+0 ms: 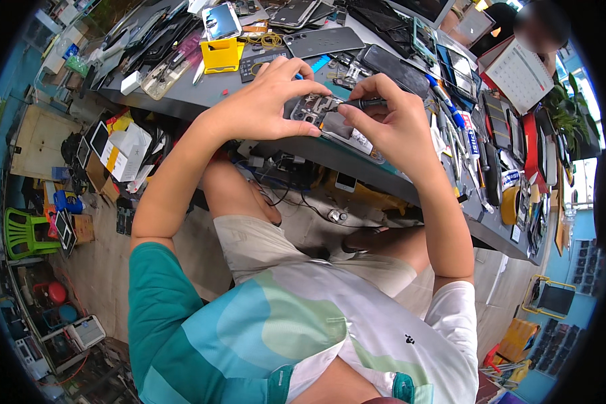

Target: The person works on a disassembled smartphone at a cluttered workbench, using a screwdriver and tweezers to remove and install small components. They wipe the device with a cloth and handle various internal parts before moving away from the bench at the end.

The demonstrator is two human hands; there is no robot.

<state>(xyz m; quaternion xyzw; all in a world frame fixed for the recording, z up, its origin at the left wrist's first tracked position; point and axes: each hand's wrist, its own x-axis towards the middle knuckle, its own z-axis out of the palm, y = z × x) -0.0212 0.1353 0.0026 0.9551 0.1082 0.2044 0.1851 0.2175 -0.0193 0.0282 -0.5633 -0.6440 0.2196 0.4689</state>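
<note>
An opened phone [320, 111] with its inner parts showing lies at the near edge of the grey workbench [202, 97]. My left hand [269, 101] grips its left end, thumb and fingers pinched around it. My right hand [387, 124] holds a thin black screwdriver [365, 103], its tip pointing left onto the phone's upper part. Both forearms come up from the lower edge over my lap.
The bench is crowded with phones [324, 40], a yellow holder [221, 54], tools and pens [444, 101]. A white calendar [522, 74] stands at the far right. Boxes [124, 151] and a green stool [23, 232] sit on the floor at left.
</note>
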